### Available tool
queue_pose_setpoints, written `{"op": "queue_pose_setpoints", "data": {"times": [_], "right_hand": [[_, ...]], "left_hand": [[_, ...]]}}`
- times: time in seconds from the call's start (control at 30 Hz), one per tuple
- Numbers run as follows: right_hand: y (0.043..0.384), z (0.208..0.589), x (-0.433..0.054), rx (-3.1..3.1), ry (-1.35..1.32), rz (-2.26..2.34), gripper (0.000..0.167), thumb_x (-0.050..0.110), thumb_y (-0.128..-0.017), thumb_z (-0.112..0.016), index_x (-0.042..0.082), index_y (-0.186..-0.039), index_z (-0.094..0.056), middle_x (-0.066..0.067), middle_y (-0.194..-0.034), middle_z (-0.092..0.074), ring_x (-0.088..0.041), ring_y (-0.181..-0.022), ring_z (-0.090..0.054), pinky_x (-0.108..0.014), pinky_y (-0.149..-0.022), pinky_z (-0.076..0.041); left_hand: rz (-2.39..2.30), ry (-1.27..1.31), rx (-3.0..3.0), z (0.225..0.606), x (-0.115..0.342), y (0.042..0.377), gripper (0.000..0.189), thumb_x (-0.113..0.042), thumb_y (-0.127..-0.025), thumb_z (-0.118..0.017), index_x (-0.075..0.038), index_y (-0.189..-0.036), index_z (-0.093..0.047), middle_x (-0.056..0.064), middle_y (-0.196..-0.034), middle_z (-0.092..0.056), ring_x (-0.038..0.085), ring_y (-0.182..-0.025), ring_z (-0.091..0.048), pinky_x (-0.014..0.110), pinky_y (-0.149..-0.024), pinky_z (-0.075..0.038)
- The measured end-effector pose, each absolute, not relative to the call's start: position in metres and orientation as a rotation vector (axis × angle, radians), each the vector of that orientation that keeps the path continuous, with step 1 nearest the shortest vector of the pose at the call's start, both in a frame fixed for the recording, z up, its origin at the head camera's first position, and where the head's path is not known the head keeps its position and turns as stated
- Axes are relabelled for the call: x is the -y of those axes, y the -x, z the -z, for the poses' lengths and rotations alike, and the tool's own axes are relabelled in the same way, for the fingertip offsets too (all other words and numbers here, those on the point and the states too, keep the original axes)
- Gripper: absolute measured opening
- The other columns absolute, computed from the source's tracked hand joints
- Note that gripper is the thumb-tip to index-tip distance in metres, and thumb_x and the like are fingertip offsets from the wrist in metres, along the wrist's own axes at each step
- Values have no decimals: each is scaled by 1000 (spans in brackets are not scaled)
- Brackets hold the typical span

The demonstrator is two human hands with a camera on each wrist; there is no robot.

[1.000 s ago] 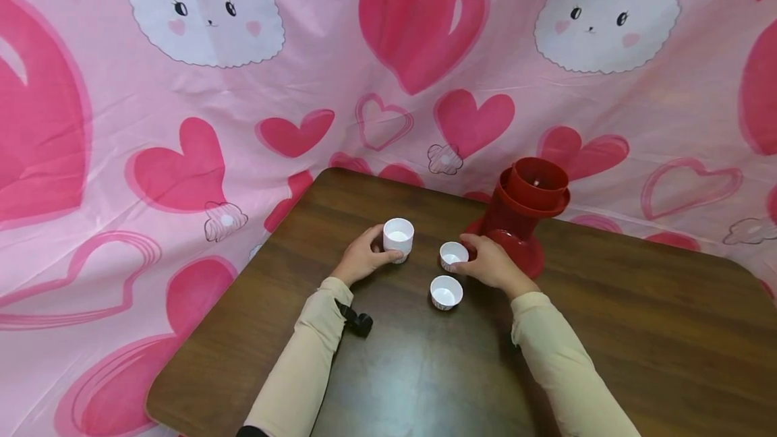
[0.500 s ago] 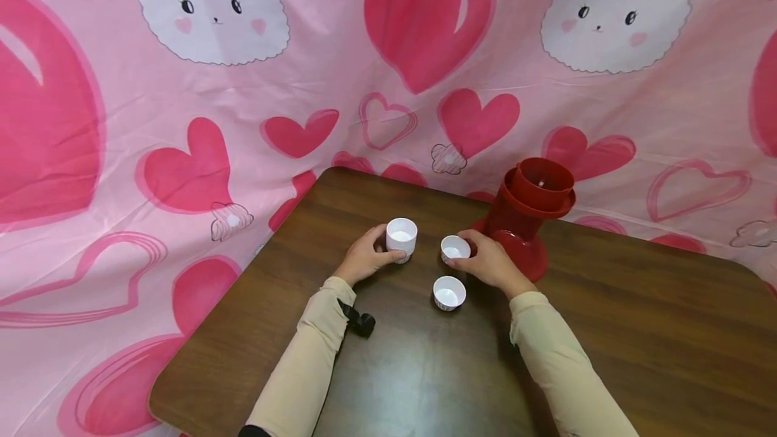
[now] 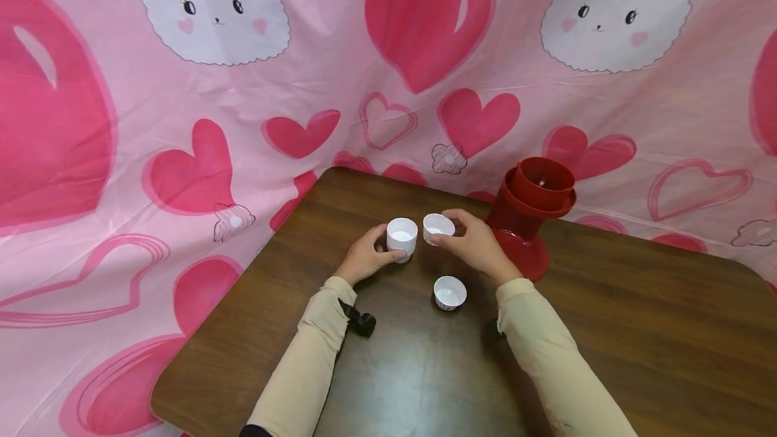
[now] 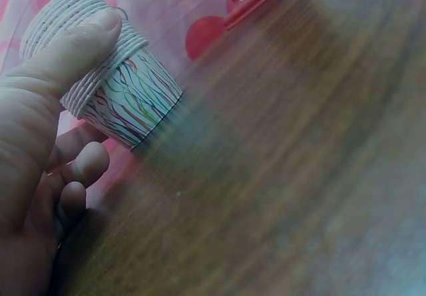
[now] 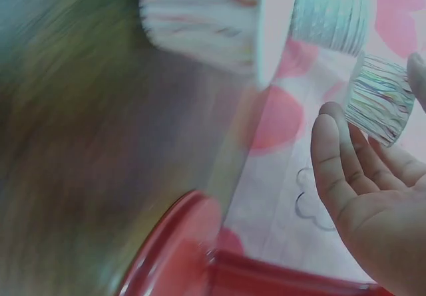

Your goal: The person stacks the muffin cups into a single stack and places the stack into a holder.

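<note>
My left hand [image 3: 367, 256] grips a stack of nested white paper baking cups [image 3: 402, 241], thumb across the stacked rims. In the left wrist view, the lowest cup [image 4: 136, 100] shows colourful wavy lines. My right hand [image 3: 476, 245] pinches a single paper baking cup [image 3: 437, 226] between thumb and fingers, just right of the stack. The right wrist view shows the same wavy print on this cup [image 5: 381, 100], raised off the table. Another paper baking cup [image 3: 450, 293] stands upright on the table in front of both hands; it looms blurred in the right wrist view.
A red plastic device [image 3: 516, 221] with a round base and a cylindrical top stands behind the right hand. The brown wooden table [image 3: 637, 309] meets a pink curtain [image 3: 340, 39] with hearts and rabbits at its back and left.
My right hand has lifted its cup from beside the red base and brought it up and left, toward the stack. My left hand and the cup in front stay in place.
</note>
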State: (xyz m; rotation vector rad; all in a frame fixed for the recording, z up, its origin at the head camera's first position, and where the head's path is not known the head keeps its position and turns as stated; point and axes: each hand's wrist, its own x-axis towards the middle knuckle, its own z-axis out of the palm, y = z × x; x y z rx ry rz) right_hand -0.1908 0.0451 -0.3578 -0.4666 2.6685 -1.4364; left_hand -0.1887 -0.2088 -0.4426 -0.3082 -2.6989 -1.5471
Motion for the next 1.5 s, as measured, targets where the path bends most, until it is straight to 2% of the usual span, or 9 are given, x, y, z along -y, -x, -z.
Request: {"op": "queue_pose_setpoints", "data": {"times": [0.17,0.5,0.8,1.1,1.23,1.33,1.5], "right_hand": [[192,352,-29,-2635,500,1507,55,29,-85,-84,8,-129,-60,-11,-115,-65,-30,-95,-63,-36,-76,-55],[195,351,-3,-2618,528,1518,50,25,-88,-80,9,-130,-60,-12,-113,-65,-29,-96,-62,-36,-76,-53],[195,345,12,-2688,590,1358,55,25,-86,-82,7,-133,-59,-12,-113,-68,-29,-99,-64,-42,-83,-53],[196,355,18,-2740,641,1180,55,19,-84,-83,0,-131,-60,-15,-114,-68,-30,-101,-64,-43,-86,-51],[196,358,16,-2784,675,1076,60,22,-86,-82,0,-135,-57,-16,-119,-67,-30,-105,-63,-45,-91,-49],[195,357,10,-2782,692,1007,71,26,-87,-81,2,-145,-49,-18,-128,-63,-31,-113,-61,-47,-97,-47],[185,353,-7,-2724,652,996,84,31,-89,-78,6,-156,-33,-22,-141,-54,-37,-125,-55,-54,-102,-43]], "left_hand": [[1552,325,2689,442,210,188,64,-37,-82,-86,-17,-137,-58,3,-113,-59,21,-89,-52,34,-74,-43],[1556,356,2674,442,210,189,61,-36,-83,-85,-18,-135,-59,2,-111,-60,19,-88,-53,33,-74,-43],[1566,359,2678,443,209,191,62,-41,-82,-85,-23,-136,-59,0,-107,-60,18,-87,-54,34,-73,-44],[1584,330,2688,440,210,190,64,-38,-83,-84,-20,-139,-58,3,-124,-60,22,-101,-53,37,-84,-44],[1567,341,2678,440,211,190,60,-37,-84,-83,-19,-135,-60,3,-115,-60,21,-94,-53,35,-79,-44],[1551,349,2666,441,211,190,58,-38,-84,-83,-19,-133,-60,2,-106,-59,20,-88,-52,34,-73,-43],[1528,350,2679,444,210,188,63,-41,-82,-85,-19,-135,-59,1,-107,-59,19,-86,-52,33,-72,-43]]}}
